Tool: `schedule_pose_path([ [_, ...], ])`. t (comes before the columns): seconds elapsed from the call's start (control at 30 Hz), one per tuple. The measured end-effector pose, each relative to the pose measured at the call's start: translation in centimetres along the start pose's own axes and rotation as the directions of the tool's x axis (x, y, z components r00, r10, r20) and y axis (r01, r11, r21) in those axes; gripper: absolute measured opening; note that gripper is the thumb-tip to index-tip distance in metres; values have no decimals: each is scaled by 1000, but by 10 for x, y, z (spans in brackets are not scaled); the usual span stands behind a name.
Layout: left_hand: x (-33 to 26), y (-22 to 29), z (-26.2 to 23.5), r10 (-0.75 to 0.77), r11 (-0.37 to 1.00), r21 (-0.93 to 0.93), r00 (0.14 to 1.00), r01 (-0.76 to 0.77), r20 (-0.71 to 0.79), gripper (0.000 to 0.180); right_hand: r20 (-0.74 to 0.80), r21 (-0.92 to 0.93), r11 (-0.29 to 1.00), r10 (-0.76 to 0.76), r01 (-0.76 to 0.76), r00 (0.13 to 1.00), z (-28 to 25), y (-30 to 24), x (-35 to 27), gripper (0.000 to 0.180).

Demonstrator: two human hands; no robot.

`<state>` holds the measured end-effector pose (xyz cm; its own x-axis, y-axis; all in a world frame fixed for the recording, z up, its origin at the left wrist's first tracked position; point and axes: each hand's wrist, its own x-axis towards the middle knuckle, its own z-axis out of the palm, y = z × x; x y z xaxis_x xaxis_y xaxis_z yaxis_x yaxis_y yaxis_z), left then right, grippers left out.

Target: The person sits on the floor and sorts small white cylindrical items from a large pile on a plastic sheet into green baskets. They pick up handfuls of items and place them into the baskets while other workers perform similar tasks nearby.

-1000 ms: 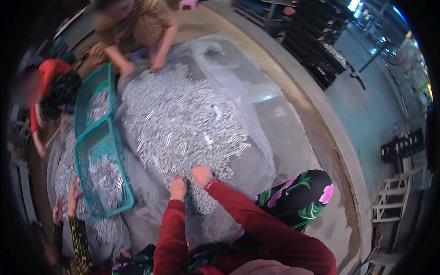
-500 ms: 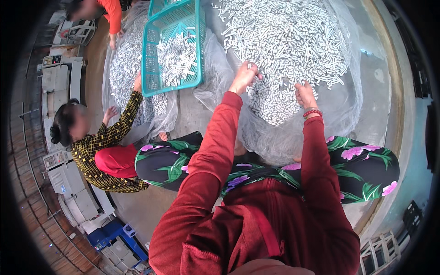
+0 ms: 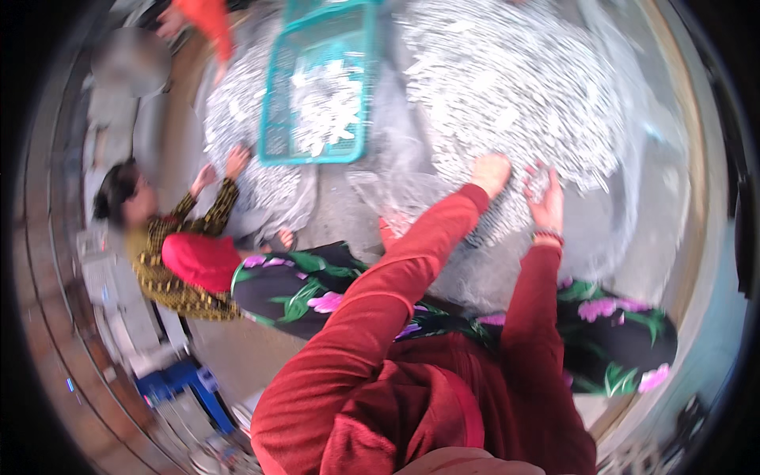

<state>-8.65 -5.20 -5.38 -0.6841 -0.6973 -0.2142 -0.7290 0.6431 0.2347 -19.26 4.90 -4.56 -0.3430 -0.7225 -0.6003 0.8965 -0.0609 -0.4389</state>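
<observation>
By the left hand (image 3: 492, 174) and right hand (image 3: 548, 207), silvery pieces (image 3: 507, 95) seem illegibly blurred.

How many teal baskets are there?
2: the near basket, left of the large silver heap; the far basket, mostly cut off by the picture's top edge. Others may be hidden.

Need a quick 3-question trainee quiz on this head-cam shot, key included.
1. True or false: the nearer teal perforated plastic basket stands left of the big heap of small silvery cylindrical pieces.
2. Pick one. The basket contains: a) folded red cloth, b) silvery pieces, c) blue cups.
3. Which of the wearer's hands shows spread fingers: left hand or right hand?

Key: 1 true; 2 b; 3 right hand.
</observation>
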Motion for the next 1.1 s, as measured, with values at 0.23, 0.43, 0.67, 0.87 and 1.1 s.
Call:
schedule_pose_path([
  [0.23,-24,-57,-22,-305,706,-707,917,37,-256,29,-15,-263,959,109,-109,994,-8,22,9,26],
  [0.43,-58,-26,-65,49,-735,-621,935,272,352,31,192,-645,746,-49,164,980,86,-7,-33,27],
  [0.67,-62,-12,-43,-53,-858,-454,837,241,544,67,622,-740,-345,-22,578,783,141,17,-87,50],
  [0.87,-35,-77,-84,-94,-956,-292,983,-44,160,50,757,-653,-158,-183,741,628,160,-16,-102,47],
  [1.1,-29,-201,-240,-357,-930,-105,934,-352,34,80,539,-830,-177,-495,529,681,98,-59,-77,50],
])
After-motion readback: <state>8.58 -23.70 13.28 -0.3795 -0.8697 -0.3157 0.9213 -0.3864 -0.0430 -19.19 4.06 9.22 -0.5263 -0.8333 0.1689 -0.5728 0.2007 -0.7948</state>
